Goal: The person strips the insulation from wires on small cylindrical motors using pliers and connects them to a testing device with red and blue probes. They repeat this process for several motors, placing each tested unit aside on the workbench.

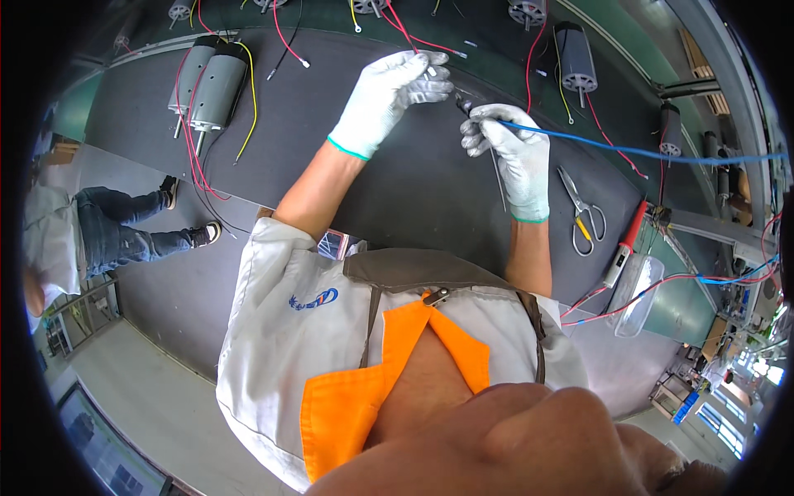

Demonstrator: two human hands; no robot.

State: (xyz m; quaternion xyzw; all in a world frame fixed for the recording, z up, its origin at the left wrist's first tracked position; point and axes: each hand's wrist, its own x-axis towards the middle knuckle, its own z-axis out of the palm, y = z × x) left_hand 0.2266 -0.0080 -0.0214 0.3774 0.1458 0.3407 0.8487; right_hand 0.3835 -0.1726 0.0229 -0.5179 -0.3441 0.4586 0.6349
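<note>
Hand, left [395,89]: white-gloved, twelve o'clock — pinching thin, red-insulated wire [403,25]; hand, right [517,153]: white-gloved, half past one — curled closed around dark-tipped metal tool [463,103].

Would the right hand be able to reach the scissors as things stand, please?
Probably yes: the scissors lie uncovered near the right hand, though that hand appears to hold a dark tool.

On the chest of your pale grey work shirt [269,364] sits a small blue emblem [314,299] with a touch of red, its lettering too small to make out.
</note>
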